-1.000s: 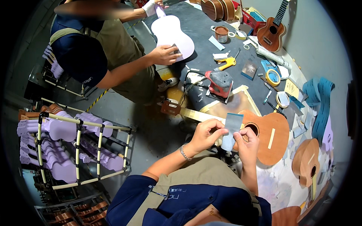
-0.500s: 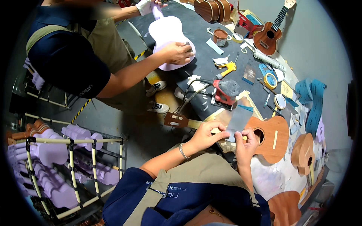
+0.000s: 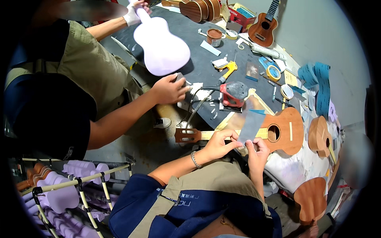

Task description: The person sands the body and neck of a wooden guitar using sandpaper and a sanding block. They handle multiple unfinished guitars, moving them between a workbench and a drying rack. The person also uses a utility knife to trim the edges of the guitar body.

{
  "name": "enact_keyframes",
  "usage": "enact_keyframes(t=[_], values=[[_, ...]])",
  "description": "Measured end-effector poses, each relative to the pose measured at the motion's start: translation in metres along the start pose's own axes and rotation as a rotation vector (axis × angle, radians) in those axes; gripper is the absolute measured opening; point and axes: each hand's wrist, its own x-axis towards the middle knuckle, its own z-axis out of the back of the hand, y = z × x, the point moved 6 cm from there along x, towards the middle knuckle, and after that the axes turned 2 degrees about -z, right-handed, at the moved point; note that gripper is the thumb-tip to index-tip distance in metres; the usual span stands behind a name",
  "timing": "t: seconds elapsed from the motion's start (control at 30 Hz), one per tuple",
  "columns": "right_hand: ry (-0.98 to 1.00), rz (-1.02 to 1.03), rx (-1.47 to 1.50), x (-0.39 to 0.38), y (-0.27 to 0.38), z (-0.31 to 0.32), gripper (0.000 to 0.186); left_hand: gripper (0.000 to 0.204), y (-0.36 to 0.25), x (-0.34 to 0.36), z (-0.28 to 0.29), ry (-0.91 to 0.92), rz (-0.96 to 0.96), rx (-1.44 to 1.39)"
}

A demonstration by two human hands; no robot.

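Observation:
A strip of sandpaper (image 3: 252, 126), grey with a blue corner at its top, is pinched at its lower end between both my hands. My left hand (image 3: 221, 143), with a bracelet on the wrist, closes thumb against fingers on its left edge. On the right edge my right hand (image 3: 258, 154) does likewise. Just beyond lies an unfinished brown ukulele (image 3: 282, 146), its soundhole to the right and its headstock to the left. A pale strip marks its top, and yellow tape covers the fretboard. The sandpaper hides part of its neck.
A red-and-grey power sander (image 3: 234, 94) with a cable stands beyond my hands. At left, a co-worker's hand (image 3: 170, 89) grips a dark block beside a lilac ukulele (image 3: 162, 47). Blue sandpaper rolls (image 3: 323, 89) lie at right; a rack of lilac bodies (image 3: 59, 194) is lower left.
The view has shifted, so the bench things sit farther left. The co-worker's hand has come off the lilac ukulele toward me. My hands keep their pinch on the sandpaper.

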Motion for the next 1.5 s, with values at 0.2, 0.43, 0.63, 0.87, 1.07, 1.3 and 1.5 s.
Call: enact_keyframes(t=[0.2, 0.43, 0.63, 0.87, 1.07, 1.3, 1.5], values=[[-0.019, -0.015, 0.119, -0.005, 0.004, -0.008, 0.019, 0.013, 0.014, -0.002, -0.010, 0.048, 0.095, -0.244], [-0.034, 0.087, 0.042, -0.010, 0.001, 0.001, 0.014, 0.014, 0.016, -0.007, -0.016, 0.195, 0.038, -0.063], [0.050, 0.180, -0.214, -0.014, 0.015, 0.000, 0.019, 0.011, 0.010, -0.009, -0.001, 0.094, 0.014, 0.123], [-0.321, -0.413, 0.140, -0.069, -0.100, 0.055, 0.016, 0.014, 0.049, -0.019, -0.011, 0.159, 0.115, 0.270], [-0.450, -0.604, 0.368, -0.076, -0.136, 0.052, 0.017, 0.015, 0.042, -0.009, -0.004, 0.215, 0.170, 0.342], [-0.289, -0.600, 0.549, -0.047, -0.133, 0.013, 0.018, 0.015, 0.053, -0.015, -0.001, 0.244, 0.203, 0.283], [-0.263, -0.475, 0.496, -0.021, -0.099, 0.017, 0.017, 0.017, 0.065, -0.021, 0.013, 0.162, 0.226, 0.184]])
